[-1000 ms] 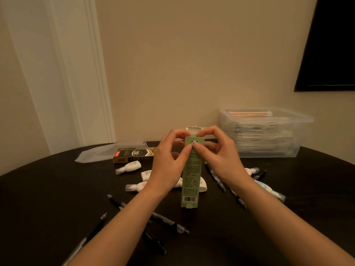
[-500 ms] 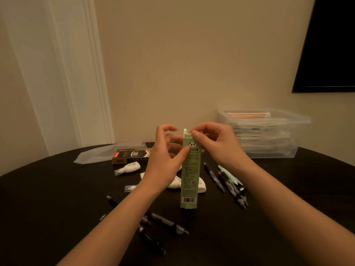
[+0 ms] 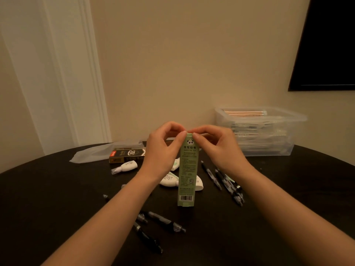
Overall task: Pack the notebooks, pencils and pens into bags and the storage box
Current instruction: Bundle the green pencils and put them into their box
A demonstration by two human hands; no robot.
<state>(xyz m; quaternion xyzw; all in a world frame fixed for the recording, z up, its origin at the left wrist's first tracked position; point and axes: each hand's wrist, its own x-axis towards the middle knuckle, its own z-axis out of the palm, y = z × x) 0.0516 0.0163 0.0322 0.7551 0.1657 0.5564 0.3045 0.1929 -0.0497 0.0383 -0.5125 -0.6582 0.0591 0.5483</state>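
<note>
A tall green pencil box (image 3: pixel 187 175) with a panda print stands upright on the dark table (image 3: pixel 57 189). My left hand (image 3: pixel 163 150) pinches its top from the left, thumb against the front face. My right hand (image 3: pixel 219 148) pinches the same top end from the right. The top flap looks folded down flat. Several black pens (image 3: pixel 228 183) lie to the right of the box, and more pens (image 3: pixel 159 221) lie in front of it. A clear storage box (image 3: pixel 265 135) at the back right holds stacked packs with wooden pencils (image 3: pixel 244 113) on top.
White correction tapes (image 3: pixel 125 167) lie behind and left of the green box. A black pen carton (image 3: pixel 127 154) and a translucent plastic bag (image 3: pixel 92 154) lie at the back left. The wall stands close behind the table.
The white flap that stood open at the top of the green box has been pressed down; both hands stayed at the top end. Pens on the right are uncovered by my right forearm.
</note>
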